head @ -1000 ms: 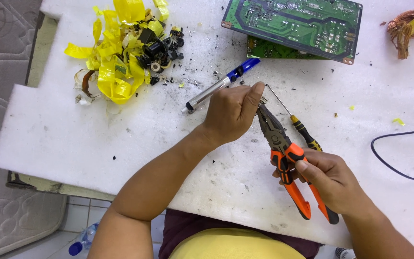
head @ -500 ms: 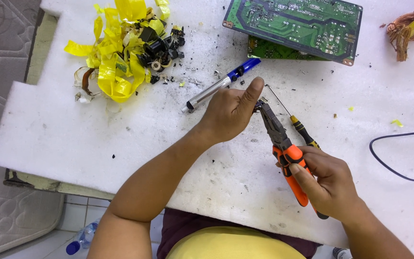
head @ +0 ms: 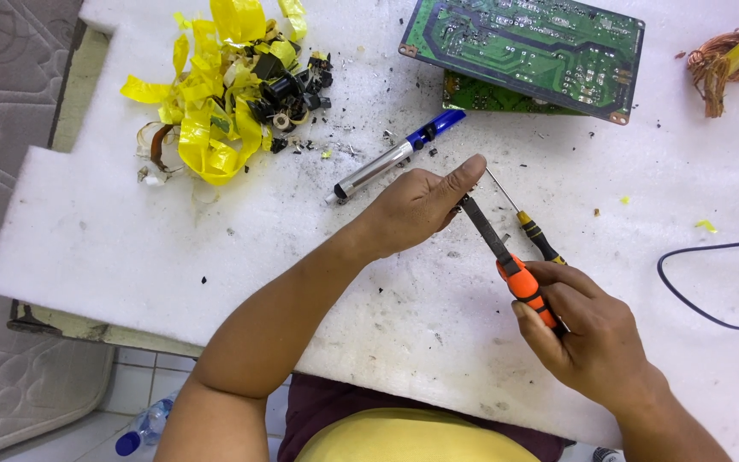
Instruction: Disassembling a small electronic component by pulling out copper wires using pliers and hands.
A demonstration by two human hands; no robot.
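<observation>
Your right hand [head: 596, 338] is wrapped tight around the orange-handled pliers [head: 506, 257], handles squeezed together, and the nose runs up under your left hand [head: 416, 205]. That left hand is curled shut on something small right at the pliers' tip; I cannot tell what it is, your fingers hide it. Both hands sit over the middle of the white foam-topped bench [head: 87, 248], with the yellow-handled screwdriver [head: 530, 224] lying just beside the pliers and the blue-and-silver desoldering pump [head: 395, 156] just beyond your knuckles. My read: you are gripping or pulling a small part, so keep the piece pinched firm, keep your fingertips back from the tip, and pull in line with the nose, not sideways. The green circuit board [head: 523, 38] is well apart at the top, the yellow tape pile [head: 215, 103] off to the left.
</observation>
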